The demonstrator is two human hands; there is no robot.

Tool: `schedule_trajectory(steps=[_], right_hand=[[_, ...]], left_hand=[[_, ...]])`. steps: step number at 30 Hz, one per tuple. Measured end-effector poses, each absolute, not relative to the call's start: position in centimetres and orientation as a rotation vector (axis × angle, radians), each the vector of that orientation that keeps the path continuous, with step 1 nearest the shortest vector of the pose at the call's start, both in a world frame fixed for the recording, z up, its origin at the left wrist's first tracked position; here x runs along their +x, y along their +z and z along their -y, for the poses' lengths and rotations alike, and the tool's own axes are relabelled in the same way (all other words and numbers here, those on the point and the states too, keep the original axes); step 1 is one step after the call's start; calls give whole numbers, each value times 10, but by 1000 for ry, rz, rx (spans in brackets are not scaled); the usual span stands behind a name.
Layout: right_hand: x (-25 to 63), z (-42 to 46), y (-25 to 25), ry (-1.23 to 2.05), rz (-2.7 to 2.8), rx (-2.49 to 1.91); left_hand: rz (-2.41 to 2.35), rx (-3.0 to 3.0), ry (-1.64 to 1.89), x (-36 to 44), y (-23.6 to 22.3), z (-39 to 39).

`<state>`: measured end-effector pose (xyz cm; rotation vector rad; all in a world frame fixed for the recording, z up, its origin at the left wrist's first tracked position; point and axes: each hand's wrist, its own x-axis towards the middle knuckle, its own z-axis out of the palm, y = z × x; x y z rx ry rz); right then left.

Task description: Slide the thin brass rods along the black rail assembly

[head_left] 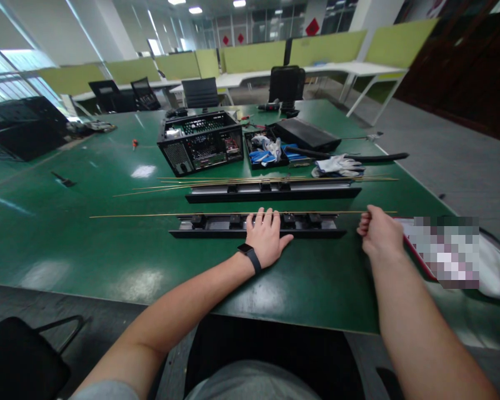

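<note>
My left hand lies flat with fingers spread on the middle of a long black strip housing on the green table. A thin brass rod runs along the housing's far edge. My right hand is closed in a pinch on the rod's right end. A second black housing lies farther back, with several more brass rods beside it.
An open black computer case stands behind, next to a tray of small parts, white gloves and a black panel. A red-edged tablet lies at right. Office chairs and desks fill the background.
</note>
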<state>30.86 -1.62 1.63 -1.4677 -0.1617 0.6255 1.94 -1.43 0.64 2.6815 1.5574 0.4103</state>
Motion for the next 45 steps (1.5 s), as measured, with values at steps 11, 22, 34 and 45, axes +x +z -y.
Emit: schedule_trajectory(steps=[11,22,34,45], right_hand=[[313,15,9,617,182,-1466],[318,12,2,617,196,-1455],[321,11,-2,600,205,-1476],[312,15,10,603,201,-1476]], left_hand=[[-1525,2669,450,20,10,0],[-1506,2621,468,33,12,4],[-1539,2520,659,31,9,1],[-1586,2485,596,17,13,-2]])
